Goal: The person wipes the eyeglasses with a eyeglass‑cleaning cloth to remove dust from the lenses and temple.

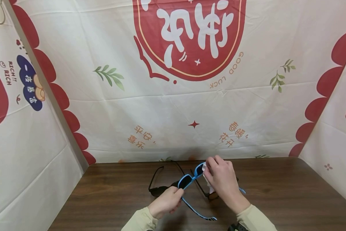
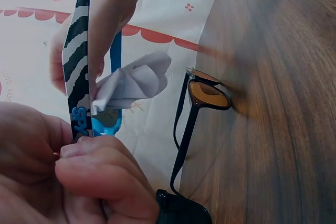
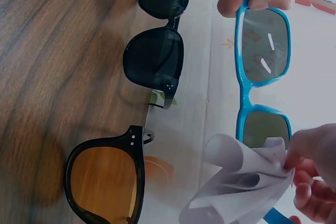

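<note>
Blue-framed sunglasses (image 1: 193, 177) with dark lenses are held up above the table, tilted. My left hand (image 1: 167, 201) pinches them at one hinge corner; the black-and-white striped temple (image 2: 77, 61) rises from its fingers in the left wrist view. My right hand (image 1: 221, 176) pinches a pale cloth (image 3: 236, 182) against the other lens, partly covering it. On the table behind them lie black sunglasses (image 1: 158, 191), dark-lensed, and black-framed glasses with orange lenses (image 3: 105, 182). In the head view, the right hand and the cloth partly hide the orange-lensed pair.
The brown wooden table (image 1: 109, 195) carries all the eyewear. A white printed cloth backdrop (image 1: 167, 112) stands along its far edge, with similar panels at the left and right sides. A dark watch-like band (image 1: 237, 227) is near the right sleeve.
</note>
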`<state>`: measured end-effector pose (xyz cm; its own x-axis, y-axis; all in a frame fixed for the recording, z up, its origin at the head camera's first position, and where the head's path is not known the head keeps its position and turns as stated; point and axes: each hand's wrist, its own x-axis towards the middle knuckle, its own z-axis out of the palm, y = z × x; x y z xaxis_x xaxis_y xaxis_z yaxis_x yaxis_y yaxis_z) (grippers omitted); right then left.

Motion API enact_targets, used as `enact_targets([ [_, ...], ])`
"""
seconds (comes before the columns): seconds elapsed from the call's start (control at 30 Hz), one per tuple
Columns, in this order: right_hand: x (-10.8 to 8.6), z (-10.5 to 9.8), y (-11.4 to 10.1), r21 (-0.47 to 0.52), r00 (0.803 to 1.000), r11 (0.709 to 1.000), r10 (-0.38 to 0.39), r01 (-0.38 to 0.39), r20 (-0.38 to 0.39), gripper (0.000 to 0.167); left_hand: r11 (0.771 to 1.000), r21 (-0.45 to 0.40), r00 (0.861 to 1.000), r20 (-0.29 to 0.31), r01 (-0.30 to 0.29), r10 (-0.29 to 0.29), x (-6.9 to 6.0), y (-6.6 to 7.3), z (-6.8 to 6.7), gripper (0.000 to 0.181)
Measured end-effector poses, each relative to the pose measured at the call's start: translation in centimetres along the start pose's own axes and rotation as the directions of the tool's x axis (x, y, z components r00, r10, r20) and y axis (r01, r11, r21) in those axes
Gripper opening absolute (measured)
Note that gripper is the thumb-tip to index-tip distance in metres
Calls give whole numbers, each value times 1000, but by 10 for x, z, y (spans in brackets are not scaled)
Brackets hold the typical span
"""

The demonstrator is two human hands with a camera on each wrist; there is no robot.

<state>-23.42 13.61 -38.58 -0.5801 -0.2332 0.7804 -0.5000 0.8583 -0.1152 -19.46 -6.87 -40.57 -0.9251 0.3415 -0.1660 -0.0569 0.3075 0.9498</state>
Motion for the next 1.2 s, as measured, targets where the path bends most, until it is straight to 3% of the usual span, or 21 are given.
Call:
enact_targets([
  [0.1,1,1,0,26,999,999,-37,37,-13,20,1000,-1,1000,-5,-4,4,-1,0,0,26],
  [0.3,2,4,-1,76,982,979,-190,190,4,19,999,-53,1000,-6,1,-1,-2,1,-1,21],
  [0.4,2,4,-1,80,976,974,-217,214,29,19,997,-82,1000,2,12,-12,-3,2,-2,18],
  [0.57,0,3,-2,28,990,992,-127,126,53,19,994,-99,999,26,36,-33,-4,3,-5,20],
  [0.73,-1,4,-2,3,1000,1000,-12,12,-9,17,993,-105,998,43,46,-41,-4,5,-8,21],
  [0.87,1,4,-3,112,999,994,19,-13,-46,16,992,-121,998,48,41,-35,-2,6,-10,20],
  [1.03,3,2,-10,280,999,960,18,-10,-27,20,989,-145,999,48,30,-23,0,5,-13,22],
  [1.2,3,-1,-18,299,1000,954,28,-30,12,20,988,-155,1000,28,8,-4,2,0,-16,22],
])
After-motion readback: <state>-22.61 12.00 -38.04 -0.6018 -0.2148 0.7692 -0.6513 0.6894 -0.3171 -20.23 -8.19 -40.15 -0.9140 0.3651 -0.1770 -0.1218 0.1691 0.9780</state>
